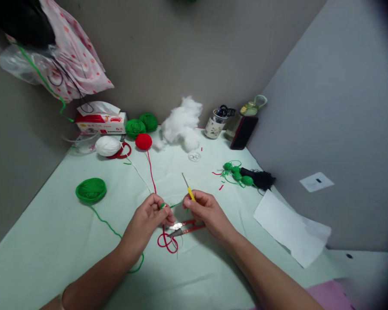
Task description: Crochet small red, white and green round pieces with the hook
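Note:
My left hand (150, 216) is closed, pinching a tiny green crochet piece (163, 206) with green yarn running from it. My right hand (205, 212) is closed around a crochet hook (188, 187) with a yellow grip, its metal tip pointing up and away. Both hands hover over the pale green table (51, 241) near its middle. Just below them lie red-handled snips (186, 227) and a loop of red yarn (166, 242). A green yarn strand trails left to a flat green yarn ball (91, 190).
At the back stand a tissue box (101, 122), a white yarn ball (107, 145), two green balls (141, 125), a red ball (143, 141), white stuffing (182, 123), a jar (216, 125), a bottle (249, 110) and a phone (243, 132). Small green crocheted pieces (237, 174) and white paper (289, 228) lie right.

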Demonstrator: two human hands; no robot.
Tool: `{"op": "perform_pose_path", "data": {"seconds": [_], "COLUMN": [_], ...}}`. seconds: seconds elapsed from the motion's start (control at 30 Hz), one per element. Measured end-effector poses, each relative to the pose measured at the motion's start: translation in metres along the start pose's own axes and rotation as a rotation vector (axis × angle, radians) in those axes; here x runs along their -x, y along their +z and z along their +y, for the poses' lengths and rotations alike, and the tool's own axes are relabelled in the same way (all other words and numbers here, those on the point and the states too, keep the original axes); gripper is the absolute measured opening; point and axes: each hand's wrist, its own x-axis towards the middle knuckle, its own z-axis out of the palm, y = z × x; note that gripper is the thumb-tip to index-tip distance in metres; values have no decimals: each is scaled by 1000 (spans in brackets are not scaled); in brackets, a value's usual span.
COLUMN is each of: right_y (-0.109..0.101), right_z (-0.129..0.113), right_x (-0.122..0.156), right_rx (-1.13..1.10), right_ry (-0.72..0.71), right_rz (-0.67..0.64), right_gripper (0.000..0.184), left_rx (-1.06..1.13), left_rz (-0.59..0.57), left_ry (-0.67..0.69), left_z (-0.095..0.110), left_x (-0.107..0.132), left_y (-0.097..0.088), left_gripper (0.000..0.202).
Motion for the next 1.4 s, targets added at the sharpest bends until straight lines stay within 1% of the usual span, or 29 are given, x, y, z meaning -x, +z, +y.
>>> {"op": "perform_pose_path", "data": {"seconds": [0.1,0.17,0.27,0.37,0.47,0.57,0.67,0.73,0.83,0.93,1.03,1.17,1.23,1.3,1.37,1.4], "right_y": [0,1,4,4,2,1,2,3,4,1,-6,-17,-24,-31,-40,-45], "right_z": [0,1,0,-2,-4,-2,1,3,3,0,-7,-23,-33,-42,-49,-51], "right_x": [2,3,4,4,4,4,5,7,10,12,13,11,7,-3,-18,-26], "right_rx": [53,112,139,101,29,-71,-151,-167,-131,-79,-40,7,48,136,278,312], "right_ry": [-55,-83,-89,-95,-80,-51,-3,29,61,69,72,51,8,-52,-121,-143], "right_rz": [-28,-57,-69,-67,-81,-136,-260,-327,-391,-419,-390,-315,-254,-168,-63,-22], "right_gripper": [40,40,42,43,41,39,41,42,42,44,43,40,38,39,41,41], "left_rx": [-20,-77,-162,-174,-202,-276,-321,-401,-580,-636,-579,-372,-272,-214,-188,-184], "left_rz": [-48,-96,-140,-155,-165,-220,-271,-275,-263,-268,-273,-256,-213,-166,-126,-107], "left_ry": [0,-13,-39,-51,-52,-45,-15,38,138,171,110,-63,-83,-76,-66,-60], "left_z": [-2,0,4,6,3,-1,0,4,9,10,8,7,7,6,5,5], "left_x": [-1,-1,1,3,4,5,5,6,8,9,9,8,6,4,2,1], "left_y": [0,0,2,4,5,4,3,4,6,8,6,3,2,1,-1,-2], "left_gripper": [36,40,32,29,24,21,21,18,15,15,15,29,34,37,35,33]}}
